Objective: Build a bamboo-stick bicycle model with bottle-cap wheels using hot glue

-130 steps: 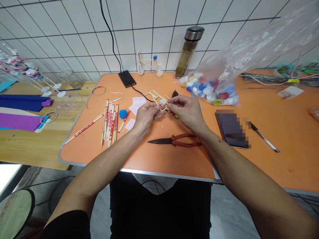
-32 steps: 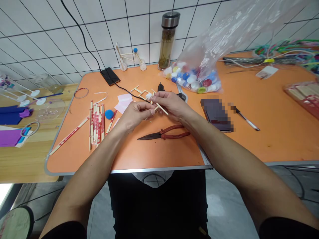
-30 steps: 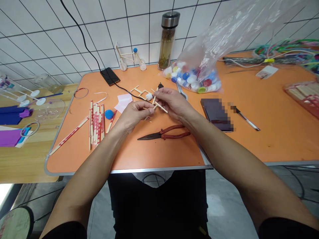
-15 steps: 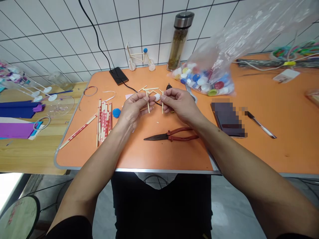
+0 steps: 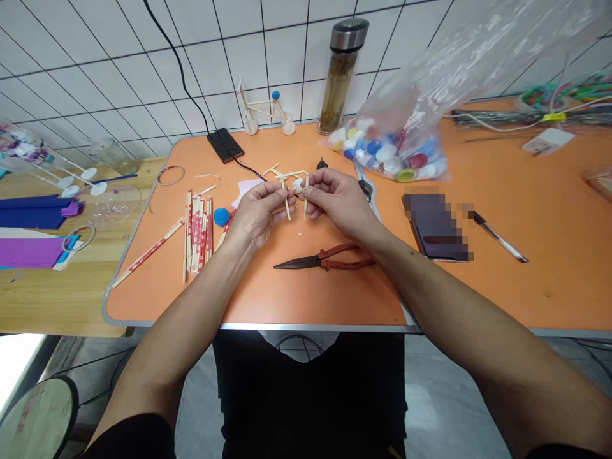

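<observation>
My left hand pinches a short wooden stick between thumb and fingers, upright and slightly tilted. Facing it, my right hand grips another short wooden stick, also nearly upright. The two sticks stand a small gap apart. A pale crosswise stick shows behind their upper ends; whether it joins either one I cannot tell. Just beyond my fingers lies a small stick frame, partly hidden, near a white lump. Long-nose pliers with red handles rest below my right hand.
Wrapped chopsticks and a blue bottle cap lie left. At the back are a phone, a small stick bicycle model, a tea bottle and a bag of caps. A dark phone and pen lie right.
Earlier the sticks crossed between my hands; my left hand has since turned its stick upright, alongside the right one. Over the last half second the two sticks have come slightly closer.
</observation>
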Available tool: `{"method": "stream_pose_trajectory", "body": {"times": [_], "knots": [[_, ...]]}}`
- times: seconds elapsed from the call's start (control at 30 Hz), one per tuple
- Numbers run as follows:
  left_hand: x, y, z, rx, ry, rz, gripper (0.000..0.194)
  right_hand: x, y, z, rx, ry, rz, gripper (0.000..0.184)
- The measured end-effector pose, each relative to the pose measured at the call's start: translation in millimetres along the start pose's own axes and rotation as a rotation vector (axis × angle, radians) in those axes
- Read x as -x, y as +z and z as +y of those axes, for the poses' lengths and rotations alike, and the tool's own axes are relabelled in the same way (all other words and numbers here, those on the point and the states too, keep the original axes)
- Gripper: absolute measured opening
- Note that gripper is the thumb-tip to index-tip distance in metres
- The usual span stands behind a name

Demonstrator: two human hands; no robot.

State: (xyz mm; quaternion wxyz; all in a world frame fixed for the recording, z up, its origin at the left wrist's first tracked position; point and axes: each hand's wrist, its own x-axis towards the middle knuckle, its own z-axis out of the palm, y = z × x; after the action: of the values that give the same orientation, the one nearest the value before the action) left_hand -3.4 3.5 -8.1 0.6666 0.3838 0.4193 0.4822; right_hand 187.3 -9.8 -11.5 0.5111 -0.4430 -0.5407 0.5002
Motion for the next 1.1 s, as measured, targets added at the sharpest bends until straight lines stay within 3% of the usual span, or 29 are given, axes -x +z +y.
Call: {"method": "stream_pose_trajectory", "body": {"times": [0.33,0.6,0.83,1.1], "knots": [[-4.3,-2.0,-7.1,-0.001,0.009,0.008,0.020,-2.2,-3.4,4.3,-0.002,-0.054,0.107,0.053],[-7.8,-2.3,-19.7,-0.010,-0.017,-0.009,0.018,-2.8,-4.4,2.6,0.018,-0.028,0.144,0.045],[-2.1,2.7,-13.5,-0.021,-0.047,-0.028,0.021,-2.8,-3.8,2.1,0.087,-0.004,0.128,0.034],[1.0,-3.3,2.6,-0.180,0.040,-0.088,0.041,-2.1,-4.7,-0.1,0.103,-0.034,0.067,0.032]]}}
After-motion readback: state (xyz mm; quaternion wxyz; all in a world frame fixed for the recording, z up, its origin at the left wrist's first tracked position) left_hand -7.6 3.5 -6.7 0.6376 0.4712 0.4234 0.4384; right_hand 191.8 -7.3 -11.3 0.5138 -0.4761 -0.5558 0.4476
